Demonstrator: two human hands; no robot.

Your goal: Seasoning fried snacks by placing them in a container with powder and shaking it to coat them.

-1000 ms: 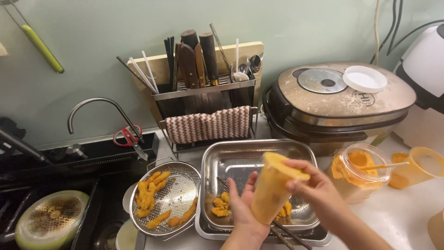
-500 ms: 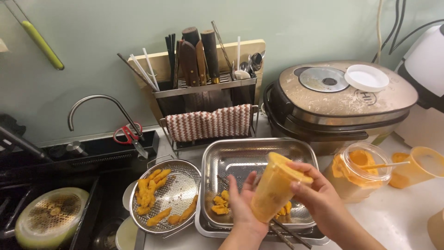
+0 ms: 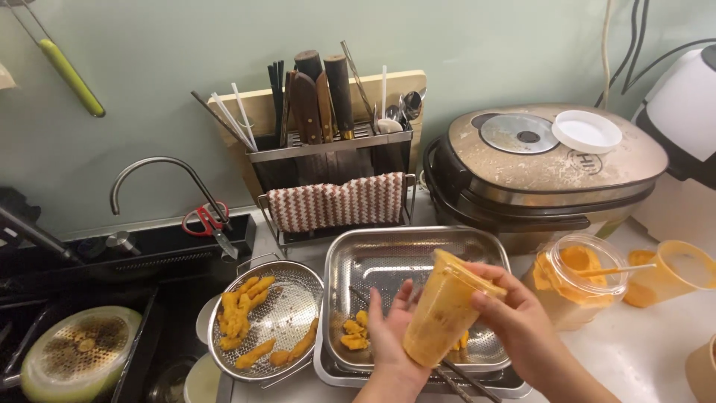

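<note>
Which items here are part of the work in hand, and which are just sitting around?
In use: plastic cup held by left hand and right hand; perforated steel tray; round strainer with orange pieces.

Idle: rice cooker, knife rack, scissors, faucet.

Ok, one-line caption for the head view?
Both hands, left hand and right hand, tilt an orange-smeared clear plastic cup over a rectangular perforated steel tray.

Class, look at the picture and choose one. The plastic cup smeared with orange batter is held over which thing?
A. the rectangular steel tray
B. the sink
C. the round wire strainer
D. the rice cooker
A: both hands, left hand and right hand, hold the cup above the rectangular steel tray.
</note>
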